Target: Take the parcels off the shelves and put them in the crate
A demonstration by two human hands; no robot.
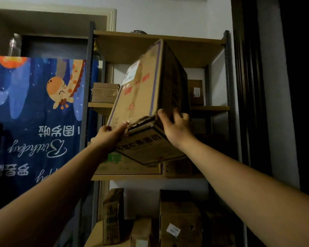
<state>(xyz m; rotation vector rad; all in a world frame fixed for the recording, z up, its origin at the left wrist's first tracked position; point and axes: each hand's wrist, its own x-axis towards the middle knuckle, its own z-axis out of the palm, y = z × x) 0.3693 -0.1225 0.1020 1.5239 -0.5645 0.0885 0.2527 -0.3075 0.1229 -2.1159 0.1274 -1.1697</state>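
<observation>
1. The large parcel (143, 97) is gripped at its lower end: left hand (109, 138) on the left corner, right hand (175, 129) round the right edge.
2. It is tilted in front of the shelves, its long axis rising away toward the top shelf (194, 50). The crate is unseen.

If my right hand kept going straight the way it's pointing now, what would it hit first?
The large tilted brown cardboard box: your right hand grips its shadowed side, so it blocks that line. Behind it probably comes the wooden middle shelf, though depth is unclear.
</observation>
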